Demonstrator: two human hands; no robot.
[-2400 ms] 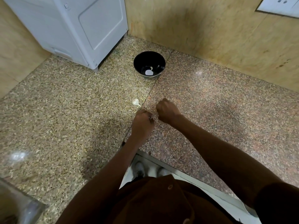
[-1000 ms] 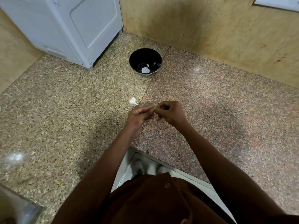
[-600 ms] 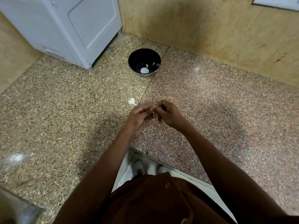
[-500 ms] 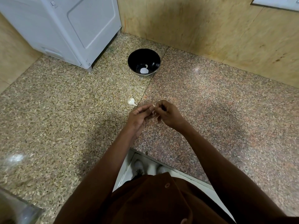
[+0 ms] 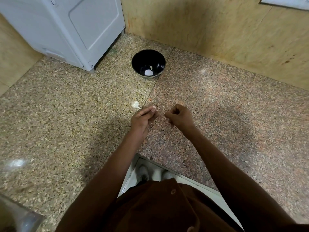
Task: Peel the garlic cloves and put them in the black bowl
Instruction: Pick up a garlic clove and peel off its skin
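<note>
Head view, looking down at a speckled granite counter (image 5: pixel 66 114) set in a corner of yellowish tiled wall (image 5: pixel 217 27). Left hand (image 5: pixel 142 119) over the counter near the seam between the two slabs, thumb and forefinger pressed together at the tip on something small and pale, likely a garlic clove (image 5: pixel 154 108), mostly hidden by the fingertips. Right hand (image 5: pixel 179 117) just beside it, apart by a small gap, fingers curled into a loose fist with thumb and forefinger tips together; whether they pinch a bit of skin cannot be told, too small. Both hands raised a little off the stone, forearms coming in from the bottom edge. An unpeeled garlic piece (image 5: pixel 135 104) with a short stem lies on the counter just beyond the left hand, not touching it. Black bowl (image 5: pixel 148 63) stands farther back near the wall, well apart from the hands, right on the slab seam; inside it a white peeled clove (image 5: pixel 148 72) at the bottom with a smaller pale scrap above it. White appliance (image 5: pixel 66 30) stands at the back left, beside the bowl. Brown shirt (image 5: pixel 158 206) fills the bottom, white shoes (image 5: pixel 143 173) visible on the floor below the counter edge.
</note>
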